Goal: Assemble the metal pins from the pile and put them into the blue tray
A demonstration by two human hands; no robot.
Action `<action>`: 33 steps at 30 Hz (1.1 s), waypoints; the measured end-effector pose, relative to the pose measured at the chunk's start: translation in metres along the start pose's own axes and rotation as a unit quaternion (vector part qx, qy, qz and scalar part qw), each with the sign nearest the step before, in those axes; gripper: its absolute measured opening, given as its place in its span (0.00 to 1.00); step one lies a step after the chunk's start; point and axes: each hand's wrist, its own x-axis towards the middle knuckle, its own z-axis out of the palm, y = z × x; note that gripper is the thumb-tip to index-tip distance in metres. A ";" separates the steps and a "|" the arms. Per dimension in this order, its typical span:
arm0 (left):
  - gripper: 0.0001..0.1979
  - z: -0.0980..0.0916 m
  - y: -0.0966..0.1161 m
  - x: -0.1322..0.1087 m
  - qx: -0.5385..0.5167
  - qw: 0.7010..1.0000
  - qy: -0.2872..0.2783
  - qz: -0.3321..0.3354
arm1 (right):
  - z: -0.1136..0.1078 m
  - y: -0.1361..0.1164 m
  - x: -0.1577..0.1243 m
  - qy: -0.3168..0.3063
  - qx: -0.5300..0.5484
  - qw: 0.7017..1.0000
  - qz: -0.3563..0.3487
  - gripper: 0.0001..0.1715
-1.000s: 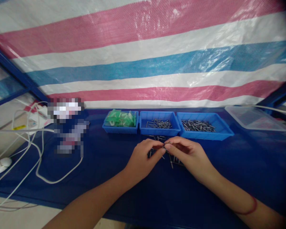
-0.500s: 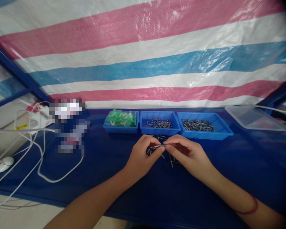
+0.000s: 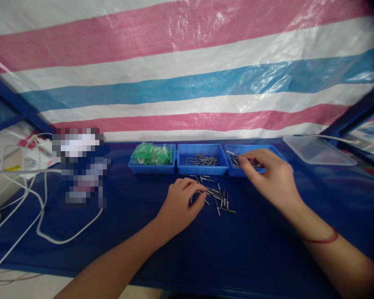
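Observation:
Thin silver pins with thicker ends, which look like blind rivets, lie in a loose pile on the blue table. My left hand is at the left side of this pile, its thumb and forefinger closed around the ends of some rivets. My right hand is over the right blue bin, with a rivet pinched at its fingertips. Under that hand, more rivets in the bin are partly hidden.
The middle blue bin holds loose rivets. In the left blue bin are green-and-clear packets. A clear plastic lid lies at the right, and white cables loop over the left side. Striped sheeting hangs behind.
My hands have parted. The right has moved right and up from the pile to the right bin with a rivet; the left stays by the pile. The view has shifted slightly.

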 end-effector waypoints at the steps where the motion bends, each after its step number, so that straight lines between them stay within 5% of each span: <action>1: 0.06 0.000 0.000 0.000 0.012 1.000 -0.003 0.000 | -0.001 0.007 0.002 0.010 -0.039 0.999 0.004 0.08; 9: 0.11 0.004 0.000 -0.003 0.113 0.992 -0.053 0.032 | 0.003 0.031 0.003 -0.017 -0.211 0.977 0.027 0.16; 18: 0.12 0.019 -0.001 -0.005 0.159 0.963 -0.092 0.197 | 0.009 -0.005 -0.009 -0.051 -0.104 0.993 -0.034 0.12; 29: 0.06 0.021 0.001 -0.006 0.174 0.966 -0.090 0.168 | 0.009 -0.022 -0.011 -0.053 -0.010 0.994 -0.092 0.08; 33: 0.07 0.014 0.002 -0.002 0.122 0.986 -0.067 0.096 | 0.007 -0.033 -0.014 -0.129 0.078 0.981 -0.119 0.07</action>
